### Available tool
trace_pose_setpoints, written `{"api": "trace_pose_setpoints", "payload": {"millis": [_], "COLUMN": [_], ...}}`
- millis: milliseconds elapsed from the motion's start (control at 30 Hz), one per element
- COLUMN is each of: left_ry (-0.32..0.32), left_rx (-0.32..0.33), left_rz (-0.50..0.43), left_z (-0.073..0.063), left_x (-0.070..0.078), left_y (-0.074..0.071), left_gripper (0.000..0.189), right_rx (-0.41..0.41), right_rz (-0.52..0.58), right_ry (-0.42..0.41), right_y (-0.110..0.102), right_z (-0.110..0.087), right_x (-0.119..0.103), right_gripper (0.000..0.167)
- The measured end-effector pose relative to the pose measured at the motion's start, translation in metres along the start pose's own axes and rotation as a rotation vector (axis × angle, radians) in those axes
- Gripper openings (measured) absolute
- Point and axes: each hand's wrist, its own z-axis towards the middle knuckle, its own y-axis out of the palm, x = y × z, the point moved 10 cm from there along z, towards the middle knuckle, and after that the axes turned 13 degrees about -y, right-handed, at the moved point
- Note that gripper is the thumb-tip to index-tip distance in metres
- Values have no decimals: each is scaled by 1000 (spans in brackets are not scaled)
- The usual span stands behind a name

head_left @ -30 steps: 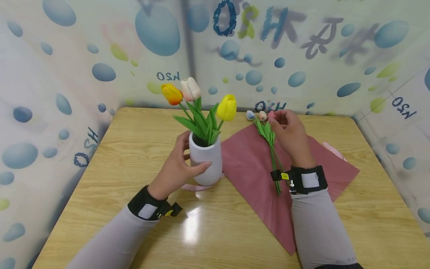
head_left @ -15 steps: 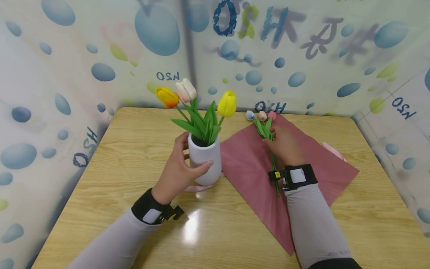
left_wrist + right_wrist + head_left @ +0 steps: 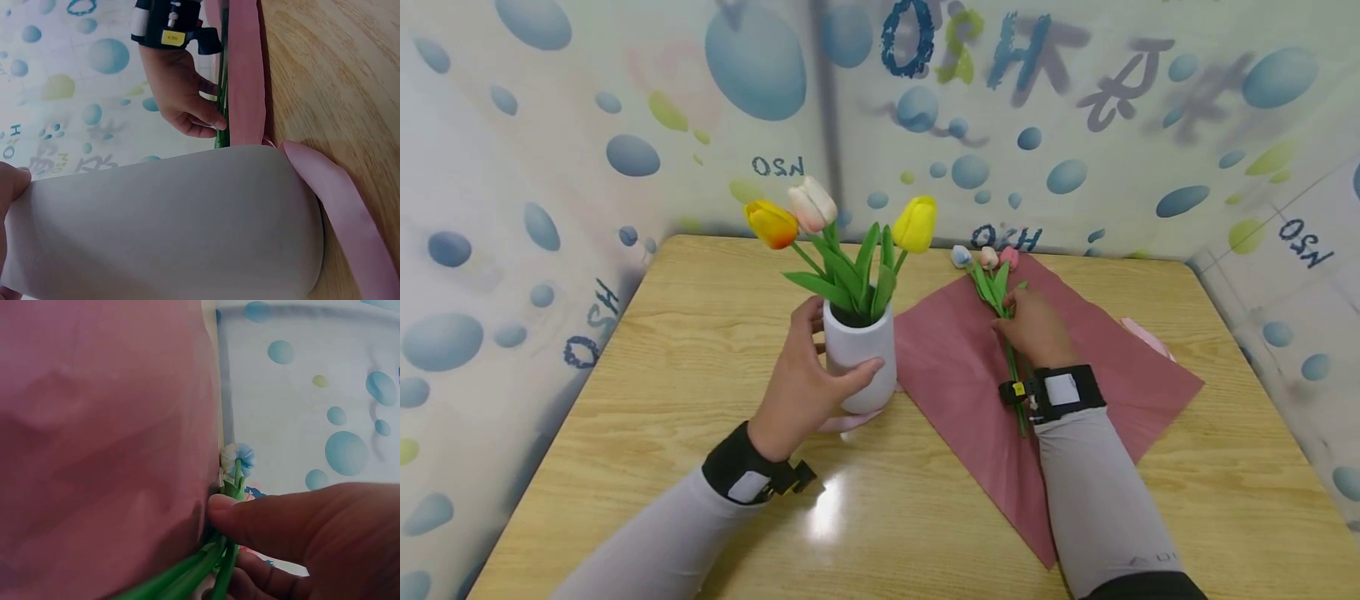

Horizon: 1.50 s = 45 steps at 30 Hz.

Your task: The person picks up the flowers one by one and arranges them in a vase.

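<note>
A white vase (image 3: pixel 867 362) stands left of centre in the head view, gripped around its side by my left hand (image 3: pixel 805 375). Out of its mouth rise an orange-yellow tulip (image 3: pixel 771 225), a pale pink-white tulip (image 3: pixel 812 206) and a yellow tulip (image 3: pixel 915 225) with green leaves. To the right, my right hand (image 3: pixel 1037 329) pinches the green stems (image 3: pixel 215 556) of a small tulip bunch between thumb and fingers. Its blue tulip (image 3: pixel 961 256), peach tulip (image 3: pixel 988 257) and pink tulip (image 3: pixel 1009 258) point toward the back. The palm hides part of the stems.
Mauve wrapping paper (image 3: pixel 955 375) is spread beneath the small bunch on the wooden table (image 3: pixel 700 333). A pink ribbon (image 3: pixel 344 212) lies by the vase's base. Another pale pink strip (image 3: pixel 1147 337) shows at the paper's right edge. Patterned cloth walls (image 3: pixel 865 125) border the table.
My right hand has come down from the pink bloom to the stems and pinches them. The tulips in the vase have shifted slightly, while my left hand keeps its grip.
</note>
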Motion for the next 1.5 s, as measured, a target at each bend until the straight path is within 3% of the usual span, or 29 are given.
{"api": "trace_pose_setpoints", "payload": {"millis": [600,700,833,967,1200,1333,1500], "left_ry": [61,51,53,100,52,55,45], "left_rx": [40,-29,-179,-305,-475,-510,-468], "left_rz": [79,39,-53,-99,-186,-177,-141], "left_z": [0,3,11,18,22,21,21], "left_x": [6,4,-2,-8,-24,-26,-28], "left_y": [0,1,0,-3,3,6,3], "left_gripper": [97,94,87,87,88,87,83], "right_rx": [-13,-27,-51,-72,-68,-33,59], "right_rz": [21,20,24,51,194,365,644], "right_ry": [-6,-2,4,-11,-46,-45,-58], "right_y": [-1,-1,-1,-2,-9,-14,-22], "right_z": [0,0,-1,-3,-5,-7,-8], "right_x": [0,-2,-6,-11,-12,-13,-18], "right_gripper": [36,36,37,38,41,42,38]}}
